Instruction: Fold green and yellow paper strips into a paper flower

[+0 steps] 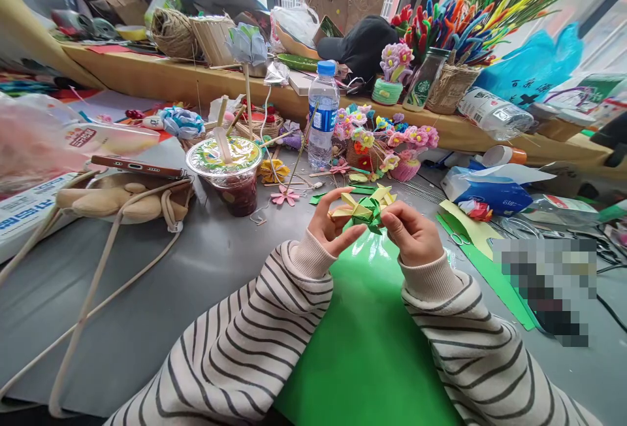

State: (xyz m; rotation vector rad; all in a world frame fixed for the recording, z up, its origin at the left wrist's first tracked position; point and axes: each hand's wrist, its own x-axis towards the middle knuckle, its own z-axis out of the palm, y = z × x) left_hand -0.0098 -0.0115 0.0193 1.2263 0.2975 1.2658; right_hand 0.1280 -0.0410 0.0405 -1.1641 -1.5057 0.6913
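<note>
2 hands meet above the green paper sheet [367, 347] and pinch 1 small folded paper piece [366, 207] between them. This piece is made of yellow and green paper with pointed tips. The fingers of the left hand [332, 220] are curled; the thumb and the index finger close on the yellow side of the piece, and the index finger stretches under it. The fingers of the right hand [411, 233] are bent into a loose fist, with the fingertips pressing on the green side of the piece. Both hands hold the piece in the air, just above the far edge of the green paper sheet, not touching it.

Both arms wear sleeves with dark and cream stripes, and they lie over the green paper sheet, which rests on a grey table [147, 308].

Beyond the green paper sheet stands a water bottle [323, 115] with a blue cap, and beside it a small basket of paper flowers [377, 142]. To the left of the sheet, further away, there is a plastic cup [230, 174] with a dark drink and a sealed lid. More to the left lies a phone [137, 166] on a beige bag [117, 200] with long straps. To the right of the sheet lie scissors [459, 239] on yellow paper, and behind them a tissue pack [484, 191]. Many coloured pipe cleaners [490, 1] stand on the wooden shelf at the window.
</note>
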